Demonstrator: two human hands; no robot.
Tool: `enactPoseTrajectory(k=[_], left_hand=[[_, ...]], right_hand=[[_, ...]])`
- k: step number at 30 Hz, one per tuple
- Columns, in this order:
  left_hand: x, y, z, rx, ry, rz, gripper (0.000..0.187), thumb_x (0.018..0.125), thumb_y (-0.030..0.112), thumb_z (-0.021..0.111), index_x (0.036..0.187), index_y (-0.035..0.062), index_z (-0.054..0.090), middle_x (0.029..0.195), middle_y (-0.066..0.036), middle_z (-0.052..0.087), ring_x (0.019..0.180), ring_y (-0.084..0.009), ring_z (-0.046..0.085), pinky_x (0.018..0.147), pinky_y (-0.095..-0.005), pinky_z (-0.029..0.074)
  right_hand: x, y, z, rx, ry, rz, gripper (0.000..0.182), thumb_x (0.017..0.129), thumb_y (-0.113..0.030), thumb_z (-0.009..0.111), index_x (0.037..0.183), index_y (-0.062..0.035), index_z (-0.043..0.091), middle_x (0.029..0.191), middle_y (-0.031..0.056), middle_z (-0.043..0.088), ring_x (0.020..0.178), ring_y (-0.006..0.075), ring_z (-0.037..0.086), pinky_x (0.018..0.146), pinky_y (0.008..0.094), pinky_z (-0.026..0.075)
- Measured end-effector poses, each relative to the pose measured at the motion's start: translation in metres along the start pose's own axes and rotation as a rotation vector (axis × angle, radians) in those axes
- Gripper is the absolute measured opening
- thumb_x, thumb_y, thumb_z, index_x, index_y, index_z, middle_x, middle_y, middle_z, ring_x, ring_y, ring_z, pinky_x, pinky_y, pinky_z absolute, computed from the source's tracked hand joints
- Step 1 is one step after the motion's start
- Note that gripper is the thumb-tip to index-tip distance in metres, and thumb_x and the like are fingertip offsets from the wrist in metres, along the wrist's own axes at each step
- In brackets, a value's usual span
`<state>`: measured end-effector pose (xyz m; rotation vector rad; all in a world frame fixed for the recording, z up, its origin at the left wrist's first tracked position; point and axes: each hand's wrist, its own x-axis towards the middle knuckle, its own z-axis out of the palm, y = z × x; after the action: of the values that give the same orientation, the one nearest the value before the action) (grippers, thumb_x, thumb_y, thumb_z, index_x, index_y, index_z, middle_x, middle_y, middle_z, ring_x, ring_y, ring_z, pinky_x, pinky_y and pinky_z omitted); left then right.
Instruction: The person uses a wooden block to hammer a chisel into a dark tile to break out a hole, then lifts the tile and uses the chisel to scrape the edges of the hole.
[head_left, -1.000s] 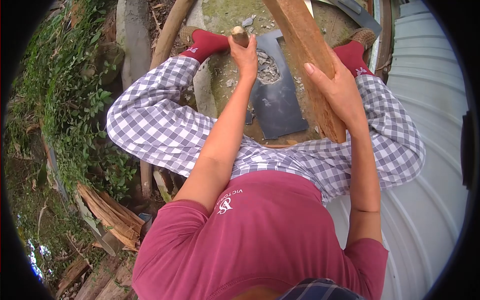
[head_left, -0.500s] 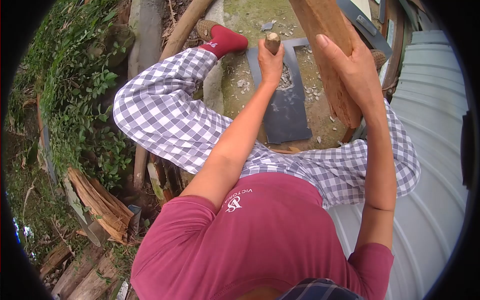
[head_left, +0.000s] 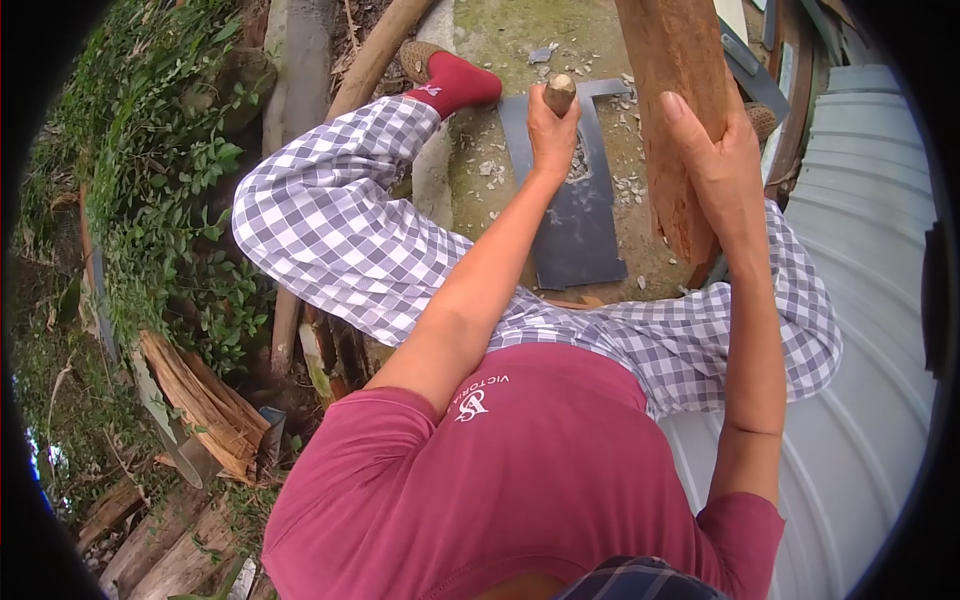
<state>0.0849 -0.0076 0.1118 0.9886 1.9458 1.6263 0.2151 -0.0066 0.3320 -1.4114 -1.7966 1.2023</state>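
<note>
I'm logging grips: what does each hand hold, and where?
Left hand: a rod, just below its exposed end. Right hand: the wood, near its closer end.

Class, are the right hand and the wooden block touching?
Touching: the head view shows the right hand gripping the wooden block, thumb laid across its surface.

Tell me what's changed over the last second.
The left hand and its handle have shifted rightward over the sheet, hiding more of its hole. The beam has swung rightward and looks straighter in view. Nothing was taken up or let go: the right hand still holds the beam, and the sheet still lies on the ground.
</note>
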Motion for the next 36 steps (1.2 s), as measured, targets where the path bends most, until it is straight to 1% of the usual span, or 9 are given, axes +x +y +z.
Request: enactPoseTrajectory(k=[2, 4, 13, 16, 22, 23, 26, 29, 36], left_hand=[[0.0, -0.002, 0.0, -0.015, -0.007, -0.014, 0.03, 0.077, 0.009, 0.068, 0.096, 0.0022, 0.047, 0.086, -0.016, 0.055, 0.079, -0.0298, 0.056, 0.074, -0.0386, 0.045], [-0.003, 0.001, -0.001, -0.038, -0.018, -0.002, 0.03, 0.077, 0.009, 0.068, 0.096, 0.002, 0.047, 0.086, -0.017, 0.055, 0.08, -0.0303, 0.056, 0.074, -0.0387, 0.045], [-0.002, -0.004, 0.002, -0.023, 0.027, 0.036, 0.029, 0.075, 0.005, 0.068, 0.095, 0.001, 0.047, 0.086, -0.019, 0.055, 0.079, -0.033, 0.055, 0.073, -0.0396, 0.044], [-0.003, -0.011, 0.002, 0.002, 0.034, 0.009, 0.025, 0.077, 0.008, 0.066, 0.093, 0.0028, 0.048, 0.085, -0.014, 0.056, 0.078, -0.0282, 0.056, 0.072, -0.0383, 0.045], [-0.023, -0.028, 0.004, -0.269, -0.17, 0.009, 0.017, 0.086, 0.014, 0.059, 0.1, 0.007, 0.052, 0.091, -0.004, 0.058, 0.085, -0.014, 0.056, 0.073, -0.0333, 0.047], [-0.016, -0.04, 0.005, -0.637, -0.276, -0.28, 0.023, 0.082, 0.013, 0.063, 0.101, 0.0057, 0.051, 0.09, -0.008, 0.058, 0.082, -0.0186, 0.057, 0.072, -0.0352, 0.046], [-0.002, -0.006, -0.001, -0.063, -0.061, 0.078, 0.029, 0.078, 0.012, 0.066, 0.101, 0.0037, 0.05, 0.088, -0.013, 0.057, 0.08, -0.026, 0.057, 0.072, -0.0373, 0.045], [0.003, -0.007, -0.002, -0.03, -0.045, 0.007, 0.03, 0.077, 0.011, 0.067, 0.099, 0.0021, 0.048, 0.088, -0.017, 0.056, 0.08, -0.0315, 0.057, 0.072, -0.0388, 0.045], [-0.002, 0.01, -0.004, -0.155, -0.066, 0.059, 0.029, 0.077, 0.011, 0.069, 0.095, 0.0019, 0.049, 0.087, -0.015, 0.058, 0.078, -0.0232, 0.057, 0.071, -0.0366, 0.046]], right_hand=[[0.0, 0.007, 0.003, 0.026, 0.046, 0.013, 0.073, 0.076, -0.052, 0.056, 0.139, -0.0173, 0.04, 0.108, 0.0193, 0.064, 0.097, 0.0358, 0.062, 0.086, 0.0413, 0.046], [-0.002, 0.05, 0.013, -0.449, -0.33, 0.153, 0.069, 0.076, -0.049, 0.056, 0.138, -0.0221, 0.04, 0.107, 0.0193, 0.064, 0.097, 0.037, 0.062, 0.085, 0.0416, 0.046], [-0.001, -0.015, 0.0, -0.019, 0.069, -0.101, 0.07, 0.076, -0.043, 0.064, 0.139, -0.0242, 0.04, 0.106, 0.0197, 0.064, 0.096, 0.0336, 0.063, 0.083, 0.0368, 0.049], [-0.001, 0.022, 0.018, -0.246, -0.148, 0.02, 0.071, 0.075, -0.045, 0.061, 0.14, -0.0245, 0.038, 0.105, 0.0206, 0.064, 0.098, 0.037, 0.062, 0.085, 0.0403, 0.048], [-0.014, 0.04, 0.032, -0.282, -0.406, 0.137, 0.072, 0.074, -0.05, 0.055, 0.139, -0.024, 0.04, 0.108, 0.0197, 0.064, 0.1, 0.0405, 0.059, 0.089, 0.0452, 0.044], [-0.013, 0.029, 0.029, -0.232, -0.318, 0.077, 0.072, 0.074, -0.05, 0.057, 0.138, -0.0225, 0.041, 0.108, 0.0204, 0.064, 0.1, 0.0386, 0.06, 0.087, 0.0431, 0.046], [-0.011, 0.001, 0.016, 0.015, -0.084, -0.01, 0.071, 0.075, -0.05, 0.059, 0.138, -0.0216, 0.042, 0.106, 0.0211, 0.064, 0.099, 0.036, 0.062, 0.084, 0.0411, 0.048], [-0.009, -0.013, 0.005, 0.174, 0.033, -0.052, 0.069, 0.077, -0.048, 0.059, 0.137, -0.0204, 0.043, 0.104, 0.0219, 0.064, 0.097, 0.0345, 0.063, 0.081, 0.0394, 0.049], [-0.026, 0.058, 0.012, -0.242, -0.285, 0.182, 0.07, 0.077, -0.045, 0.058, 0.138, -0.0148, 0.042, 0.119, 0.0171, 0.06, 0.108, 0.035, 0.058, 0.091, 0.0402, 0.044]])
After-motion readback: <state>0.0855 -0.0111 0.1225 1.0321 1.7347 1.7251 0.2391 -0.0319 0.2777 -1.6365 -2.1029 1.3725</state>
